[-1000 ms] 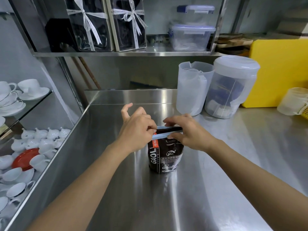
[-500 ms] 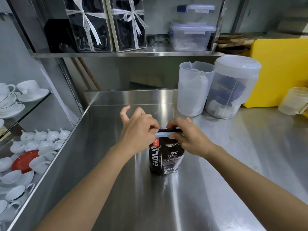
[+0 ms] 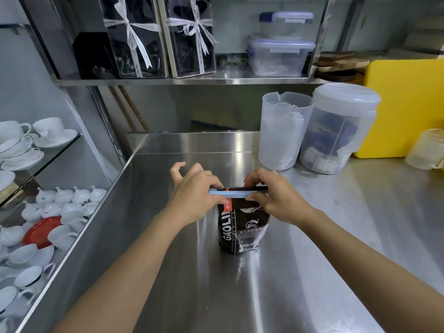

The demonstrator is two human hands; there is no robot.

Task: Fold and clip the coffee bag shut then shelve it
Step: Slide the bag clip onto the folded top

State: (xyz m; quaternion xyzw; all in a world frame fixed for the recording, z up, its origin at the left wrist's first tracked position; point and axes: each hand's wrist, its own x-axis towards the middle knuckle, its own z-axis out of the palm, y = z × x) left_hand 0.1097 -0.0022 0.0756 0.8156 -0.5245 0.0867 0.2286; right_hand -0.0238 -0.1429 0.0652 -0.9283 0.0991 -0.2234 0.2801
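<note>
Counter [image 3: 240, 296] fills the lower frame, shelf [image 3: 182, 81] up top for later. Bag [image 3: 242, 224] stands centre frame, upright so its fold stays put. Left hand [image 3: 194, 198] and right hand [image 3: 276, 200] pinch the blue clip [image 3: 230, 193] ends, pressing it across the fold.

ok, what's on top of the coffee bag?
A light blue clip lies across the folded top of the bag. The left hand pinches its left end, the right hand its right end. The fingers hide both ends, so whether it's latched can't be seen.
</note>
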